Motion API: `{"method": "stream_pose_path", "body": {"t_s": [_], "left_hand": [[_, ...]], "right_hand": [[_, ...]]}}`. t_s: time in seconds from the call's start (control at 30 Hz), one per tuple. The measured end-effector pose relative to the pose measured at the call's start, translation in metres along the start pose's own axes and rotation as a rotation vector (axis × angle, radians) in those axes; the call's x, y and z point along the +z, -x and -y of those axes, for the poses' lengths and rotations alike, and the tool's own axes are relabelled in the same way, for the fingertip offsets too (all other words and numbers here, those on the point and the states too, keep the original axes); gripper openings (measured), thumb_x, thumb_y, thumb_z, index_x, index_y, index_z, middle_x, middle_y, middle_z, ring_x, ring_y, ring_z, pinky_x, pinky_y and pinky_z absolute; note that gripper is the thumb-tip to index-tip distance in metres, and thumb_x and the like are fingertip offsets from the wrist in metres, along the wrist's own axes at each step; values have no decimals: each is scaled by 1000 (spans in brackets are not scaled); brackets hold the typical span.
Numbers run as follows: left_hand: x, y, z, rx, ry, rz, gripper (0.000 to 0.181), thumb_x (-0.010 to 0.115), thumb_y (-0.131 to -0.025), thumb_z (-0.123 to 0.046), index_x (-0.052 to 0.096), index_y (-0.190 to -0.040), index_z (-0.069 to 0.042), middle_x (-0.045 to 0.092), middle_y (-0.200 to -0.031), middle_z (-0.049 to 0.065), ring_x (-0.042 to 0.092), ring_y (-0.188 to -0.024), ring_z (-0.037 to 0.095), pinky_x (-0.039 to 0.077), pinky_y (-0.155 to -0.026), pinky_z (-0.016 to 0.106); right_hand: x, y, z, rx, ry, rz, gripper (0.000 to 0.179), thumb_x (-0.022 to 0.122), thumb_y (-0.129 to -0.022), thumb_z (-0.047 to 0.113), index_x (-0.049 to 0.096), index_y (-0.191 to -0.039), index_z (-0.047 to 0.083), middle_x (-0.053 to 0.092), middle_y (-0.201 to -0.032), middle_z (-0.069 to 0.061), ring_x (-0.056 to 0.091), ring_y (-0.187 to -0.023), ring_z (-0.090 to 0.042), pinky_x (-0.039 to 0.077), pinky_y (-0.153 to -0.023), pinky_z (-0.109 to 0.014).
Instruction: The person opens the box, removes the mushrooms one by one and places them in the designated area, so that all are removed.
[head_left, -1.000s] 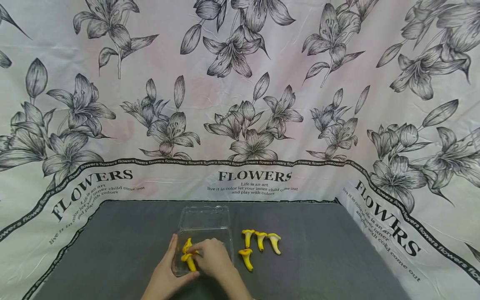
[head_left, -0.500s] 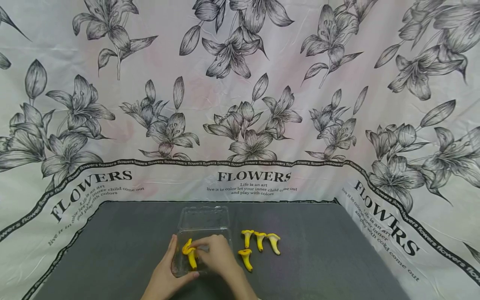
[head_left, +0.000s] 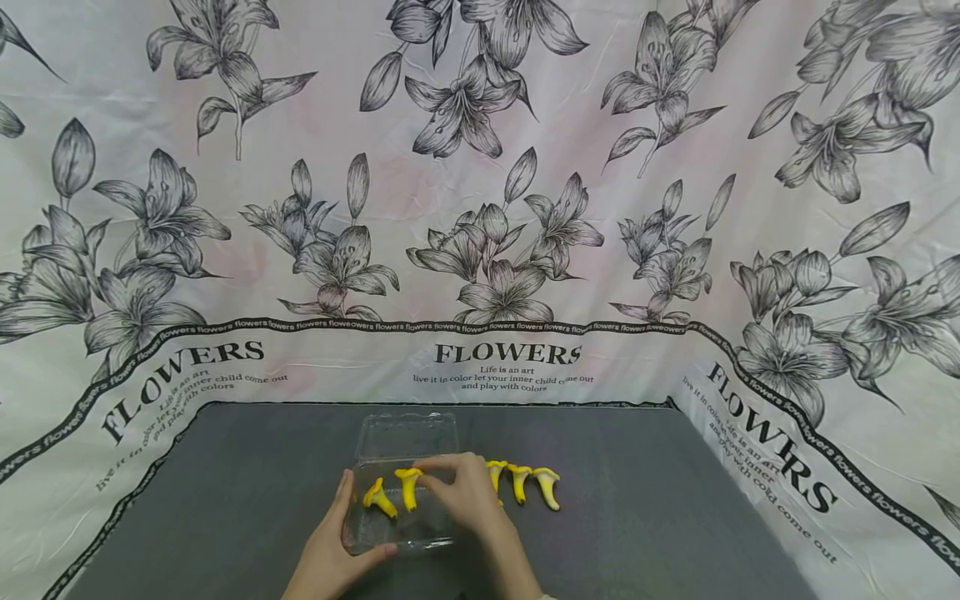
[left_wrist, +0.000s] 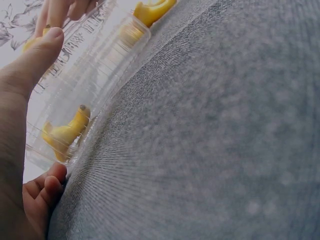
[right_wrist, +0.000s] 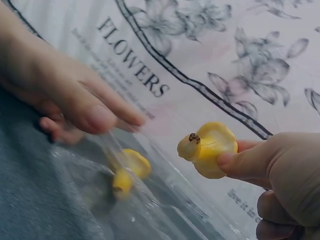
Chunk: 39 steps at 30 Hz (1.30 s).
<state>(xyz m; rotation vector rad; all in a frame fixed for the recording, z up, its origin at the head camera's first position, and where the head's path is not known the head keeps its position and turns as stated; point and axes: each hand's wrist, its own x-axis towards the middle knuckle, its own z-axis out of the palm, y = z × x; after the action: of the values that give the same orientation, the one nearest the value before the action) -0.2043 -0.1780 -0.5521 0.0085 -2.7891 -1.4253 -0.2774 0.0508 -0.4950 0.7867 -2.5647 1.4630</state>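
Note:
A clear plastic clamshell box [head_left: 408, 533] lies with its lid [head_left: 408, 437] folded back. My left hand [head_left: 330, 542] holds the box at its near left corner, thumb at the front and fingers along the left side. A yellow chanterelle mushroom [head_left: 381, 498] lies inside, near the left wall. Between thumb and fingers, my right hand [head_left: 472, 496] pinches the cap of another chanterelle [right_wrist: 210, 150] above the box, stem pointing down in the head view. Through the clear wall in the left wrist view, the lying mushroom [left_wrist: 67, 131] shows at the box's end.
Several more chanterelles [head_left: 519, 483] lie on the grey tabletop [head_left: 637, 500] right of the box, partly hidden behind my right hand. A white cloth [head_left: 510, 367] printed with flowers and lettering hangs round the back and sides.
My right hand has lifted one mushroom away from the other in the box and moved it rightward and back. The left hand has kept its place on the box.

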Motion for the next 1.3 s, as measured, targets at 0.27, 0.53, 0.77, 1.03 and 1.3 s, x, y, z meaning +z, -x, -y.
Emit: {"method": "stream_pose_path", "body": {"t_s": [0.27, 0.53, 0.77, 1.03, 1.3], "left_hand": [[0, -1, 0, -2, 4, 2, 134, 88, -82, -58, 1, -172, -12, 4, -177, 18, 23, -155, 53, 35, -112, 75], [1, -1, 1, 0, -2, -2, 135, 88, -81, -59, 0, -172, -13, 4, -177, 17, 23, -155, 53, 35, -113, 73], [0, 0, 1, 0, -7, -5, 135, 89, -81, -58, 2, -172, -12, 4, -177, 17, 21, -156, 51, 31, -116, 73], [0, 0, 1, -5, -2, 5, 134, 88, -82, -58, 1, -172, -10, 4, -177, 19, 21, -155, 54, 34, -113, 74], [1, -3, 1, -15, -9, 9, 134, 87, -82, -59, 1, -172, -10, 3, -177, 19, 21, -155, 54, 33, -113, 74]], "right_hand": [[-20, 3, -6, 65, -61, -74, 19, 81, -96, 19, 85, -114, 14, 78, -82, -10, 22, -35, 4, 27, -37, -16], [-30, 5, -16, 59, -78, -103, 19, 81, -96, 19, 85, -114, 14, 80, -111, -11, 23, -34, 4, 28, -38, -17], [-46, 13, -30, 88, -64, -97, 21, 80, -97, 20, 84, -116, 10, 79, -116, -11, 37, -39, 1, 35, -41, -17], [-66, 30, -40, 147, -76, -175, 17, 82, -95, 16, 85, -112, 15, 80, -112, -8, 49, -45, -5, 39, -43, -19], [-77, 46, -51, 165, -55, -250, 22, 82, -93, 10, 84, -115, 7, 80, -91, -10, 32, -39, 0, 29, -42, -17]]}}
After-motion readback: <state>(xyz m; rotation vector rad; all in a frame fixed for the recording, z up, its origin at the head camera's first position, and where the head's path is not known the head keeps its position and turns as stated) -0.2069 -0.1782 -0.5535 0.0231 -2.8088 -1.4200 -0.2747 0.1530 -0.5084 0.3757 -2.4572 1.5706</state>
